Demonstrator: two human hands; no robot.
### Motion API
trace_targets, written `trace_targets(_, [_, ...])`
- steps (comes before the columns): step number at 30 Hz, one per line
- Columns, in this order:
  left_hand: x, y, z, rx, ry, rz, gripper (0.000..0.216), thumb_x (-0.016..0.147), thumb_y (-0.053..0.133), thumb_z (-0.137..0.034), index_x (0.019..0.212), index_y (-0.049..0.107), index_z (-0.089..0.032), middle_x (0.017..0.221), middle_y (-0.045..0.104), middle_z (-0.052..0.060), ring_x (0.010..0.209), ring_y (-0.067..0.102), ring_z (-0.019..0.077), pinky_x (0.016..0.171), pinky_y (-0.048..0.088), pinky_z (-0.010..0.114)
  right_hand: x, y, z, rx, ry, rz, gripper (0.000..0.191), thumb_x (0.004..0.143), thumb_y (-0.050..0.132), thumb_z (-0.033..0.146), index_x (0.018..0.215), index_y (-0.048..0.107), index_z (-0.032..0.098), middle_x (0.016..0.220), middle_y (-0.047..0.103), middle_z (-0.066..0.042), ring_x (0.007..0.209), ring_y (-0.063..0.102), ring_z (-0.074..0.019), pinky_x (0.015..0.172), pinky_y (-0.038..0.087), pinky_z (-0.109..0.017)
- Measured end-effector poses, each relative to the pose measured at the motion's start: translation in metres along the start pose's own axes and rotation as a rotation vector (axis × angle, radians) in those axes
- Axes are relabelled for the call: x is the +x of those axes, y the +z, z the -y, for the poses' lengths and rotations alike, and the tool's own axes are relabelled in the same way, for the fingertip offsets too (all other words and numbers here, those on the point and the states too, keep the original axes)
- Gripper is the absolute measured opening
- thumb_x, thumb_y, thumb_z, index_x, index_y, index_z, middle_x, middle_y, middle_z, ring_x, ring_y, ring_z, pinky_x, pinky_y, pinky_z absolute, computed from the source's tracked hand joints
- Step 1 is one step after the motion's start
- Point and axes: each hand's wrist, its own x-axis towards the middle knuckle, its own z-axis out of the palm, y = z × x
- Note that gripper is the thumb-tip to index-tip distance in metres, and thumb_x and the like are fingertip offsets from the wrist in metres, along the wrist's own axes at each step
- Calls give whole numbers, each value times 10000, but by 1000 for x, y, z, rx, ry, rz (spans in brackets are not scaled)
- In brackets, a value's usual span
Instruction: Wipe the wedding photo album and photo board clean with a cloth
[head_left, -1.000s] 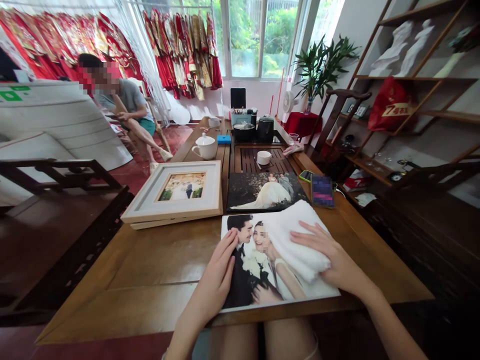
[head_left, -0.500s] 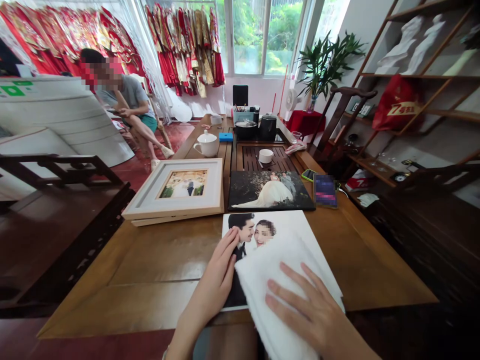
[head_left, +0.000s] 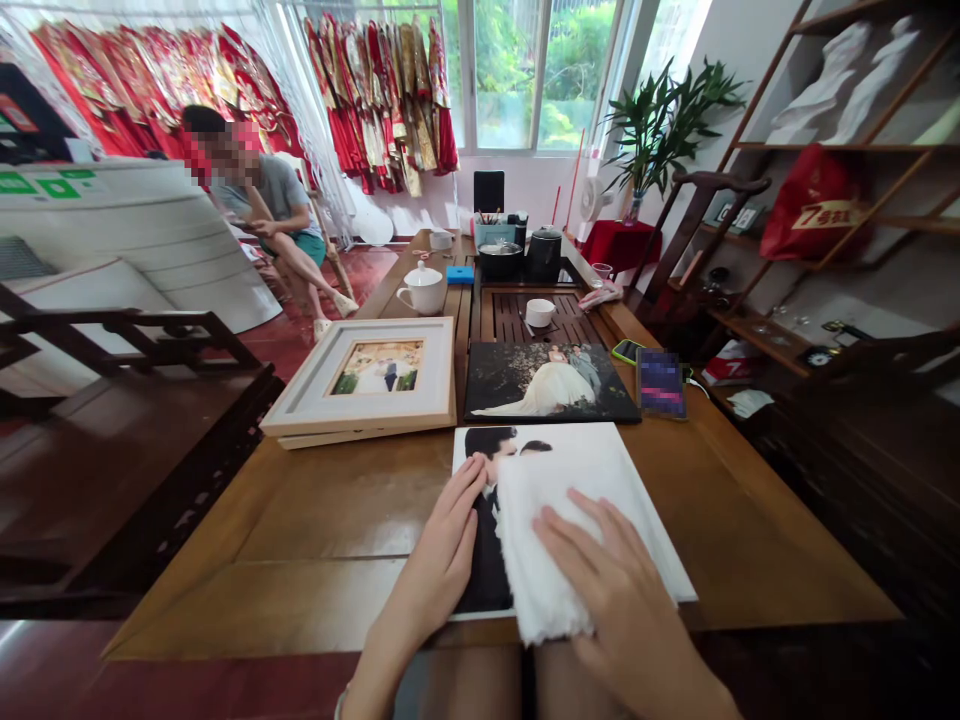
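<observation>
A photo panel (head_left: 482, 570) showing a couple on a white ground lies flat at the table's near edge. On its left side rests my left hand (head_left: 450, 525), fingers stretched out along the printed dark suit. My right hand (head_left: 607, 560) lies flat with fingers spread on a folded white towel (head_left: 544, 590), pressing it against the panel. The towel covers much of the couple's picture. Just beyond lies a dark wedding photo panel (head_left: 551, 385). To the left are stacked pale wooden picture frames (head_left: 315, 412).
A phone (head_left: 662, 385) leans at the right, beside a green-edged device. Farther back stand a white teapot (head_left: 425, 290), a white cup (head_left: 540, 313) on a slatted tea tray, a black kettle (head_left: 544, 255) and a blue box (head_left: 460, 274). A seated person (head_left: 281, 195) is at the left.
My right hand has slid the towel up the panel, covering the printed faces more. The towel's lower edge now shows on the panel. My left hand stays on the panel.
</observation>
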Motion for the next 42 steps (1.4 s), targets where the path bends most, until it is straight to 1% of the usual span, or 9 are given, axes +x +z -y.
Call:
trace_targets(3, [0,0,0,0,-15,10,460,1016,297,-265,1468,381,-257,1591,296,36,1480,240,195,1234,204,431,-10,9,28,-31,-109,-128,541,714,536,136,1248,624,139,1243,676,-62,1056,595,-314,896,486,-444])
trace_targets(6, [1,0,1,2,4,7,463,1018,277,-251,1470,376,-252,1591,294,39,1481,235,185,1236,187,434,-25,18,46,-62,-104,-295,372,782,527,56,1099,683,170,1054,753,-27,775,635,-211,679,503,-319])
trace_targets(10, [1,1,0,21,4,0,459,1021,276,-249,1469,372,-258,1592,290,28,1484,222,167,1237,181,419,-33,18,48,28,-88,-302,290,819,541,75,1040,686,196,904,768,4,634,595,-177,584,477,-296])
trace_targets(14, [1,0,0,69,-26,24,463,1019,303,-263,1479,354,-258,1596,280,28,1486,216,173,1235,182,421,-18,-1,33,126,-42,-54,501,726,580,146,1224,617,181,1041,741,-32,830,611,-241,738,511,-359])
trace_targets(19, [0,0,2,92,-13,32,466,1020,313,-267,1484,340,-267,1598,277,22,1487,214,164,1234,187,411,26,-20,-5,127,211,180,617,621,531,67,1216,634,195,1123,696,-73,1051,531,-295,887,463,-443])
trace_targets(21, [0,0,3,96,1,25,463,1019,315,-265,1481,345,-270,1595,285,24,1485,218,165,1234,188,414,45,-17,-24,65,246,174,604,653,522,56,1234,631,175,1236,653,-100,1195,463,-322,997,394,-496])
trace_targets(26, [0,0,3,92,17,18,463,1020,318,-255,1482,339,-279,1593,290,32,1484,225,177,1229,207,432,68,1,-47,72,154,278,768,643,509,71,1401,490,193,1581,283,-97,1464,109,-357,1122,65,-677])
trace_targets(35, [0,-1,0,83,-10,32,459,1022,304,-252,1479,345,-275,1598,276,29,1486,216,172,1231,198,434,16,-15,-14,150,-133,424,956,517,456,64,1462,387,194,1618,157,-55,1483,-47,-323,1121,-14,-700])
trace_targets(42, [0,-1,0,80,-17,37,466,1021,314,-264,1486,335,-284,1602,264,23,1489,208,178,1234,185,431,0,-23,-29,145,-45,375,915,549,424,31,1439,429,242,1580,285,-32,1486,87,-285,1129,119,-689])
